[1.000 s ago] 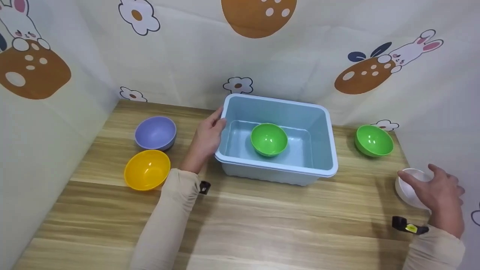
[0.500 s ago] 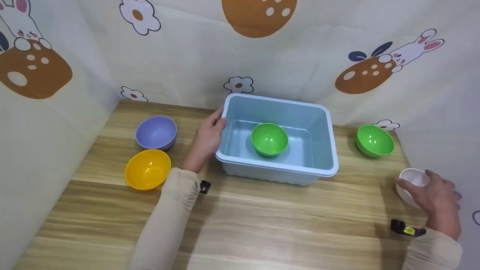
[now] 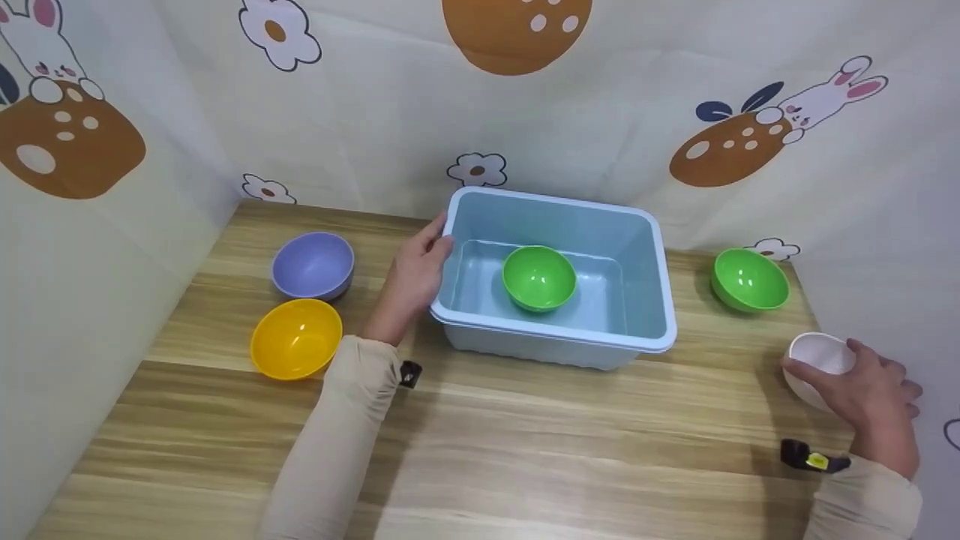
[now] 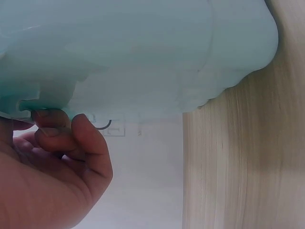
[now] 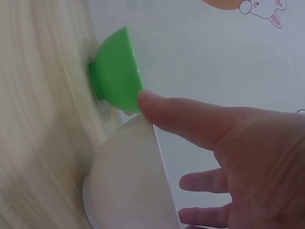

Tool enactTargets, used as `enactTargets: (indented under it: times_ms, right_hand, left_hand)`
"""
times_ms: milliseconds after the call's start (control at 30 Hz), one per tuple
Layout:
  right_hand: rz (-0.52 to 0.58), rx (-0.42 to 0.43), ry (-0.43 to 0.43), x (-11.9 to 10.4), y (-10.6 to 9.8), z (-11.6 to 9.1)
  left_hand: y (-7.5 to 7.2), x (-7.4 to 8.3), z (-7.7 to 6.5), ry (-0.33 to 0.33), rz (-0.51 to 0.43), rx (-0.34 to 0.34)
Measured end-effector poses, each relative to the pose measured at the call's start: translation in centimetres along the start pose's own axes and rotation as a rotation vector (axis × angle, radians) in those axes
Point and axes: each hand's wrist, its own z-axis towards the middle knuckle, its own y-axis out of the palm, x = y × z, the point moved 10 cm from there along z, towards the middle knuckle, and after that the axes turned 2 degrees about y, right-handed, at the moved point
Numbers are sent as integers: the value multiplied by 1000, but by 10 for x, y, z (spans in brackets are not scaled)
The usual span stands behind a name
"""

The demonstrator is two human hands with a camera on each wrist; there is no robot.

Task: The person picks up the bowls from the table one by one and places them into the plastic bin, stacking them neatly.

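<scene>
A light blue plastic bin [image 3: 555, 337] stands at the middle back of the table, and a green bowl [image 3: 538, 279] sits inside it. My left hand [image 3: 412, 277] grips the bin's left rim; in the left wrist view its fingers [image 4: 90, 143] curl in under that rim. Over at the right edge, my right hand [image 3: 870, 394] holds a white bowl [image 3: 814, 360] by its rim. The right wrist view shows the thumb [image 5: 176, 114] on the near rim of the white bowl [image 5: 133, 176], with fingers reaching across its mouth to the other side.
A second green bowl [image 3: 748, 281] stands behind the white one, near the back right corner. On the left, a purple bowl [image 3: 312, 266] stands just behind a yellow bowl [image 3: 296, 340]. Printed cloth walls [image 3: 360, 127] enclose the wooden table [image 3: 525, 450] at the back and sides.
My right hand has come in from the right, its thumb closing onto the white bowl's rim, and the bowl has shifted slightly left. The left hand and the bin have stayed put.
</scene>
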Motion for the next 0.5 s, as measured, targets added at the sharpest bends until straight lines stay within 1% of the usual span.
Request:
enactTargets:
  times_ms: [133,300,500]
  right_hand:
    - [-4,-14,-21,0,3,2]
    - [14,-18,-19,3,6,5]
    - [-3,-13,-27,1,6,8]
  left_hand:
    - [1,0,0,-7,2,1]
    - [1,-1,1,-11,1,-1]
    - [-1,0,0,40,-5,1]
